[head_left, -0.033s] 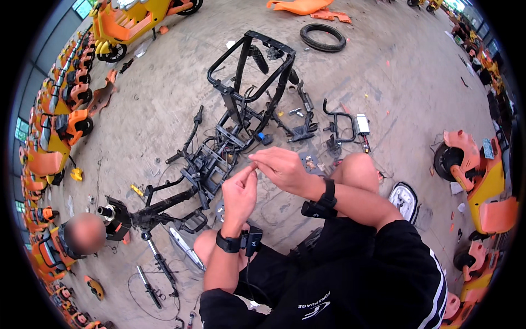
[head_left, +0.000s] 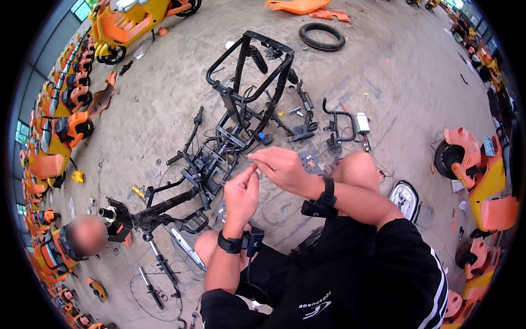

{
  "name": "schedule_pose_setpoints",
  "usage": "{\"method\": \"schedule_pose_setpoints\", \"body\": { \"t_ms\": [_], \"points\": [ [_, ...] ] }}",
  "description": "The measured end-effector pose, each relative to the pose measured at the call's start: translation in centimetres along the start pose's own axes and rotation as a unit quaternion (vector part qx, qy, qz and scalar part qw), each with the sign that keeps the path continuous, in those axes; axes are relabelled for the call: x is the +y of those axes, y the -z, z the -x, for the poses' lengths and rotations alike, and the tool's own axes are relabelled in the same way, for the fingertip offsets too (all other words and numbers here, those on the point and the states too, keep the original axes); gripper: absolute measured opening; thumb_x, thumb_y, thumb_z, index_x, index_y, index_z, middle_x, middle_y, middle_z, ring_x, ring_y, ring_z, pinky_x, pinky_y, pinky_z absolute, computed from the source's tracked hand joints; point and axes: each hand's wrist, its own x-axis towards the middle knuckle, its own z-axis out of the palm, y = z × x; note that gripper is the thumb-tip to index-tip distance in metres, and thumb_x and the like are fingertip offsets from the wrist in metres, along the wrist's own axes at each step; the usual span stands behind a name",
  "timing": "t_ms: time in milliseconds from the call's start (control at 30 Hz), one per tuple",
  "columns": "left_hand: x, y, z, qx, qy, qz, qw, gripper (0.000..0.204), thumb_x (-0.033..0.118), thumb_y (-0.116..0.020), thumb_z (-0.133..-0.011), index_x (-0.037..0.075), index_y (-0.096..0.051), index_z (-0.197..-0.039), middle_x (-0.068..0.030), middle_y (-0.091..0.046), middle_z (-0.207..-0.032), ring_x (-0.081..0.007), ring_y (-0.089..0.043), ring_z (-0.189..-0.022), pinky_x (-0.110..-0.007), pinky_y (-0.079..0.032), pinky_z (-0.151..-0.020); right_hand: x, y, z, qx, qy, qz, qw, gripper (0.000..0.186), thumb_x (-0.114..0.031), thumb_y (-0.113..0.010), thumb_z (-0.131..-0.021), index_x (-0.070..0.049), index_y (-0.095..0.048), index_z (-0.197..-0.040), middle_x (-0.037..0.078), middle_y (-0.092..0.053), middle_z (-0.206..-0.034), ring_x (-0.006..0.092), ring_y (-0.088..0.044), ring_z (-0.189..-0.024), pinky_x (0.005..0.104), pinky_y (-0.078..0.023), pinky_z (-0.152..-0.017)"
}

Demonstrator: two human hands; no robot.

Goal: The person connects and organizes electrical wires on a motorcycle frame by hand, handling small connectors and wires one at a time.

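My left hand (head_left: 241, 196) and my right hand (head_left: 280, 168) meet at the fingertips in front of my knees. Both are closed in a pinch, and whatever sits between the fingers is too small or hidden to make out. Just beyond them stands a stripped black scooter frame (head_left: 159, 207), with a tall tubular rack (head_left: 236, 66) rising at its far end. Loose cables and brackets cover the middle of the frame. A blue-capped part (head_left: 262, 137) lies close past my fingertips. Under my right wrist is a grey metal plate (head_left: 312, 163) with small pieces on it.
Beyond my right knee lie a bent black tube bracket (head_left: 344, 127) and a white box (head_left: 362, 123) with wires. Fork tubes (head_left: 159, 262) rest at the lower left, near a person's head (head_left: 87, 236). A tyre (head_left: 322, 37) lies farther off. Orange-yellow scooters (head_left: 52, 134) line the left side.
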Motion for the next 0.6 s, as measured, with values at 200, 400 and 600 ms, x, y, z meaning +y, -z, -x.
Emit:
{"method": "schedule_pose_setpoints", "body": {
  "t_ms": [200,400,600],
  "points": [
    [1.1,0.8,-0.4,-0.085,0.099,0.194,0.972,0.027,0.011,-0.055,-0.099,-0.002,-0.063,-0.122,0.0096,-0.042,-0.061,0.0000,-0.032,-0.048,-0.020,-0.024,-0.042,-0.3,1.2,-0.6,-0.018,-0.080,-0.081,0.993,0.018,-0.001,-0.064,-0.086,-0.001,-0.070,-0.103,0.011,-0.071,-0.093,0.0253,-0.068,-0.088,0.0344,-0.053,-0.080],
    [1.3,1.6,-0.5,-0.109,0.080,0.259,0.956,0.020,0.008,-0.055,-0.098,-0.003,-0.066,-0.111,0.0078,-0.042,-0.058,-0.0011,-0.031,-0.046,-0.021,-0.024,-0.042,0.5,3.4,-1.3,-0.191,-0.238,-0.237,0.922,0.018,-0.013,-0.062,-0.093,-0.001,-0.070,-0.105,0.009,-0.067,-0.105,0.0161,-0.064,-0.092,0.0325,-0.048,-0.087],
    [1.7,1.3,-0.7,-0.035,-0.009,0.113,0.993,0.013,0.005,-0.062,-0.093,-0.004,-0.068,-0.101,-0.0002,-0.059,-0.070,-0.0054,-0.051,-0.059,-0.020,-0.040,-0.054,0.3,3.5,-1.1,-0.179,-0.315,-0.318,0.876,0.021,-0.019,-0.062,-0.096,0.001,-0.067,-0.098,0.004,-0.063,-0.080,0.0066,-0.056,-0.068,0.0230,-0.046,-0.058]
  ]
}}
